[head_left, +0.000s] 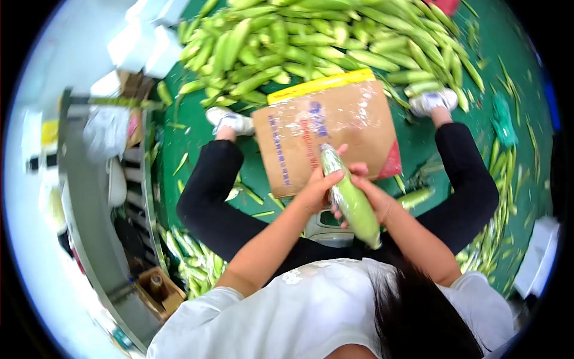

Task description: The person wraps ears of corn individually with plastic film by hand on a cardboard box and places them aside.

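Both my hands are around an ear of corn [353, 206] in its green husk, with shiny clear film on its upper part. It is held at a tilt over my lap, its narrow end pointing up toward the cardboard. My left hand [320, 190] grips it from the left, thumb across its upper side. On its right side my right hand [369, 186] is closed against it, some fingers behind the ear and partly hidden. Just beyond the hands lies a flat cardboard box [353, 128] with printed lettering and a yellow strip along its far edge.
A large heap of green corn ears [323, 39] covers the floor ahead. Film-wrapped ears [197, 263] lie at my left, and husk strips [505, 191] at my right. A metal rack [84, 197] stands at the left, with a small carton [160, 293]. White foam boxes [134, 45] are stacked behind it.
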Available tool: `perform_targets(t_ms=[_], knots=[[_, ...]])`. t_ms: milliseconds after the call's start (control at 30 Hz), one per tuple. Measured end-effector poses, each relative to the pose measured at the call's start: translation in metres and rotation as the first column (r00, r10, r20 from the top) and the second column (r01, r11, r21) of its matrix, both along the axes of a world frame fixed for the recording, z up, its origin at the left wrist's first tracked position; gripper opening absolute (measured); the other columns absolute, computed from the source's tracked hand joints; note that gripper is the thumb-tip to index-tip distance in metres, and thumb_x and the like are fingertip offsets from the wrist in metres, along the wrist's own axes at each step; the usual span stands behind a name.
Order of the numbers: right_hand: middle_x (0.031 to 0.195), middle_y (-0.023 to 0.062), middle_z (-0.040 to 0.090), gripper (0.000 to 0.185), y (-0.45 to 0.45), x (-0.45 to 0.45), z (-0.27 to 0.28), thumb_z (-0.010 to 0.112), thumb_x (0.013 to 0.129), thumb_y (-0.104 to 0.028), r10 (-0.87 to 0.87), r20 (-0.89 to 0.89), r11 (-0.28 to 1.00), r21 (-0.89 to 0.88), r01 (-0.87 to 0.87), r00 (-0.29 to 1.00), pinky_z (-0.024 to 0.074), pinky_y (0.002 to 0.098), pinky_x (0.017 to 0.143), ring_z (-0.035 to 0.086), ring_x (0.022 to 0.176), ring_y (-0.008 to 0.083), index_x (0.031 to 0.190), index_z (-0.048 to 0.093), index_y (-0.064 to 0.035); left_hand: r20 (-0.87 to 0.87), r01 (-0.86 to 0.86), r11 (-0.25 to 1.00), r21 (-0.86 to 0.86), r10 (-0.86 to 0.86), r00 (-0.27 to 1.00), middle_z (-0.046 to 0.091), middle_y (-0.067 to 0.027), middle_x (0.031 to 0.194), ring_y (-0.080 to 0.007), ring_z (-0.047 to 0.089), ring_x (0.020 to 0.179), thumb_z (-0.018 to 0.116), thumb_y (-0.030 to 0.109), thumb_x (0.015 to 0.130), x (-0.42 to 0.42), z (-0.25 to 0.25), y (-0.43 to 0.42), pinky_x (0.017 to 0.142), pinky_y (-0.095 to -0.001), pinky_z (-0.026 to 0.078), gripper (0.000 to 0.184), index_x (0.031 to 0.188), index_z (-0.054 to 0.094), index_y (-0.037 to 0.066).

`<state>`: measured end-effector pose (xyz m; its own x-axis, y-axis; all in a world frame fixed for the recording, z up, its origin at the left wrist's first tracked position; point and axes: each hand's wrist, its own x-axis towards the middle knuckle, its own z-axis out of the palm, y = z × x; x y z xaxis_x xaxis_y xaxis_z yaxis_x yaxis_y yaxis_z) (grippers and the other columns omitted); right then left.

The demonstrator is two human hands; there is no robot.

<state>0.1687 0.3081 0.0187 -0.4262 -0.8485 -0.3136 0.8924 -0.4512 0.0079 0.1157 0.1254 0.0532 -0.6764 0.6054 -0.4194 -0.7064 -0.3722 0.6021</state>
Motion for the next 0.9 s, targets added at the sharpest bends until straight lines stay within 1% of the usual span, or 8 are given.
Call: perform_targets(t_ms=[133,200,267,400,567,700,800,900], knots=[[0.107,0.0153,0.067,0.057,-0.047,0.009,0.072,0.065,0.094,-0.047,0.018,-0.127,1.0,-0.01,-0.02,0.992,0.0605,0.0449,0.078,0.07,0.093,0.0268,0.13,0.054,-0.0036,-0.013,-0.428,0.902,-0.05,0.428,0.904,0.063,-0.008,0.093,-0.0294,0.066,0.092,0.073,0.037,0.086,0.017,0.057,-0.048,0.087,-0.0469,0.055,0.053,0.125,0.051,0.009],[0.086,0.0038,0.064,0.041,-0.071,0.017,0.077,0.073,0.091,-0.027,0.393,-0.418,0.897,0.369,-0.242,0.819,0.0515,0.0276,0.055,0.062,0.069,0.0132,0.122,0.057,-0.0054,-0.301,-0.635,0.772,0.034,0.614,0.73,0.056,-0.0028,0.077,-0.0189,0.056,0.068,0.065,0.051,0.089,0.005,0.107,-0.117,0.069,-0.0408,0.049,0.039,0.098,0.056,0.014],[0.063,-0.0064,0.045,0.019,-0.086,0.005,0.112,0.068,0.095,-0.015,0.373,-0.28,0.922,0.213,-0.322,0.884,0.0225,0.0216,0.044,0.031,0.047,0.0034,0.11,0.062,-0.0048,-0.351,-0.76,0.627,0.171,0.759,0.548,0.044,0.0014,0.067,-0.0125,0.042,0.058,0.054,0.062,0.093,0.006,0.176,-0.207,0.062,-0.0329,0.039,0.048,0.079,0.05,0.017],[0.082,-0.0024,0.063,0.017,-0.106,-0.088,0.045,0.063,0.098,-0.022,0.377,-0.733,0.706,0.623,0.336,0.566,0.0439,0.0208,0.063,0.053,0.069,0.0054,0.105,0.069,-0.0085,-0.731,-0.924,0.345,-0.163,0.587,0.348,0.047,-0.002,0.063,-0.0152,0.046,0.055,0.047,0.06,0.097,0.072,0.256,-0.372,0.062,-0.0346,0.043,0.052,0.077,0.048,0.012],[0.09,0.0028,0.067,0.022,-0.123,-0.282,-0.101,0.059,0.099,-0.024,0.274,-0.71,0.383,0.699,0.604,0.648,0.0516,0.0318,0.071,0.062,0.074,0.0125,0.107,0.068,-0.0056,-0.233,-0.404,-0.528,-0.747,-0.362,0.903,0.063,-0.0169,0.065,-0.0347,0.06,0.055,0.045,0.03,0.101,0.3,0.086,-0.537,0.056,-0.0444,0.05,0.036,0.084,0.06,0.002],[0.116,0.0152,0.069,0.05,-0.182,-0.429,-0.195,0.057,0.097,-0.043,0.413,-0.693,0.056,0.667,0.743,0.591,0.0488,0.0387,0.093,0.065,0.104,0.027,0.123,0.065,-0.0016,0.624,0.576,-0.43,-0.696,0.035,0.78,0.07,-0.0232,0.102,-0.0401,0.067,0.098,0.052,0.022,0.092,0.406,0.021,-0.421,0.089,-0.0493,0.053,0.046,0.137,0.058,0.02],[0.134,0.017,0.06,0.061,-0.223,-0.482,-0.189,0.058,0.096,-0.05,0.353,-0.454,0.199,0.891,0.409,0.818,0.0483,0.0426,0.093,0.062,0.113,0.0319,0.137,0.056,-0.004,0.692,0.666,-0.299,-0.684,0.024,0.722,0.066,-0.021,0.117,-0.0378,0.063,0.111,0.054,0.006,0.084,0.452,0.009,-0.404,0.096,-0.0441,0.05,0.053,0.135,0.058,0.019],[0.108,0.0134,0.064,0.053,-0.218,-0.501,-0.197,0.068,0.094,-0.042,0.274,-0.414,0.368,0.879,0.303,0.868,0.0485,0.03,0.064,0.056,0.077,0.0173,0.125,0.056,-0.0009,0.006,0.044,-0.482,-0.875,0.08,0.997,0.06,-0.0215,0.124,-0.0431,0.056,0.121,0.064,0.002,0.083,0.431,-0.008,-0.446,0.102,-0.0453,0.046,0.039,0.122,0.057,0.0]])
